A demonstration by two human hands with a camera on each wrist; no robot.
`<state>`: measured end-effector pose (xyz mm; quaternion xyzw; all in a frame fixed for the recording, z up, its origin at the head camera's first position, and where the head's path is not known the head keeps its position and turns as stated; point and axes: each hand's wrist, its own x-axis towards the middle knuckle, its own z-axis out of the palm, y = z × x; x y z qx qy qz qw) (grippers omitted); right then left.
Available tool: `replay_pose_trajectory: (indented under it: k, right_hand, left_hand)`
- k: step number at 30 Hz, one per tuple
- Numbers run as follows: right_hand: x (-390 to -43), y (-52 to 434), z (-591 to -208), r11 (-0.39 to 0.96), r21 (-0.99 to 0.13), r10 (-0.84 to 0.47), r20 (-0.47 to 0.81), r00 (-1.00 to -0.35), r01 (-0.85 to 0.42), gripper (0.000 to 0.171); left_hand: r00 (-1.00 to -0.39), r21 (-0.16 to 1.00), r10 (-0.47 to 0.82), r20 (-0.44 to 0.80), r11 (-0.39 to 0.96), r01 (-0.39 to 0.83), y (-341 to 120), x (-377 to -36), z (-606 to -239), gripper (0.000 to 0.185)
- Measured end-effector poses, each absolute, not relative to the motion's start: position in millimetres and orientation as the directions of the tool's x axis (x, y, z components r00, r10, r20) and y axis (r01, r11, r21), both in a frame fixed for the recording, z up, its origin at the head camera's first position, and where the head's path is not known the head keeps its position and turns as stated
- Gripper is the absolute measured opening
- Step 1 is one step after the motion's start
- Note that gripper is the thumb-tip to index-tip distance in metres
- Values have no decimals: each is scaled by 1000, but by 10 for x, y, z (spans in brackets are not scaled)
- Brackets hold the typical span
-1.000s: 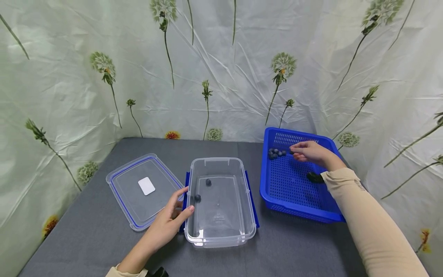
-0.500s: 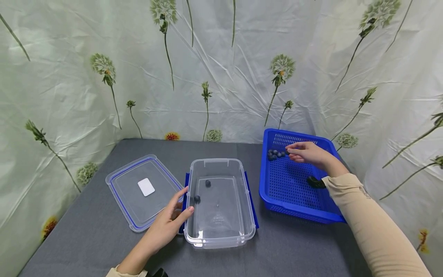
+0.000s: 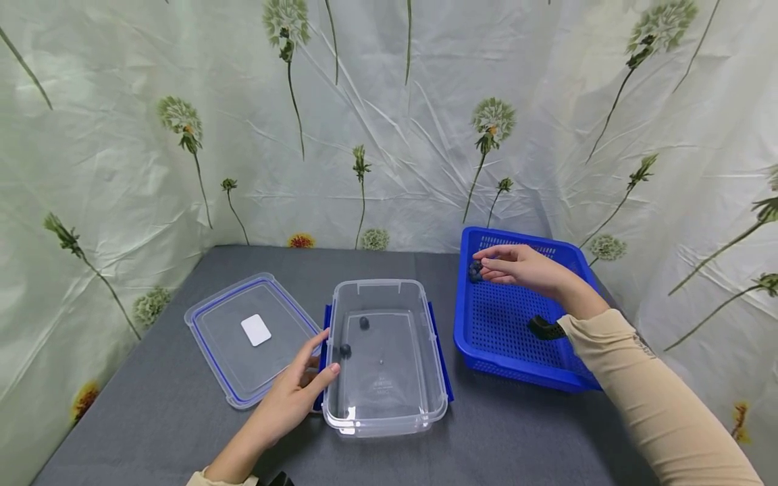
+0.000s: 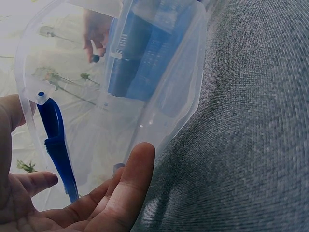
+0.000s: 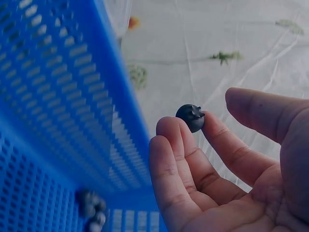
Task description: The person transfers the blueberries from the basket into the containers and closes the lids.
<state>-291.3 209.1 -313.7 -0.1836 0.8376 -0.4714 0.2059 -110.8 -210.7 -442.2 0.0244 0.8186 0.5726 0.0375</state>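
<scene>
A single blueberry was pinched between the fingertips and thumb of the right hand, lifted clear of the mesh floor of the blue basket. In the head view the hand hung over the basket's far left corner, just above the small cluster of remaining blueberries that lay against the wall there; the right wrist view showed the same cluster below the raised fingers. A dark object lay on the basket floor near the wrist; what it was could not be told.

The clear container stood to the left of the basket, near but not touching it, its long axis running away from the person. Two blueberries lay on its floor toward the left wall. From the held berry the container's open mouth lay leftward and nearer the person; the right hand was the nearer one to the basket.

The left hand rested against the container's near left side, fingers relaxed and straight, thumb on the wall beside a blue latch. The lid lay flat on the grey table, just left of the container.
</scene>
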Motion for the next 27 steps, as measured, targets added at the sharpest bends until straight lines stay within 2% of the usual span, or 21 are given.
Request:
replay_pose_trajectory:
  k: [27]
  right_hand:
    - [-2592, 1211, -3145, 349, -930, -677, -161, -718, -120, 45]
  left_hand:
    - [-997, 934, 69, -25, 358, 1, -2099, -1098, -4430, 67]
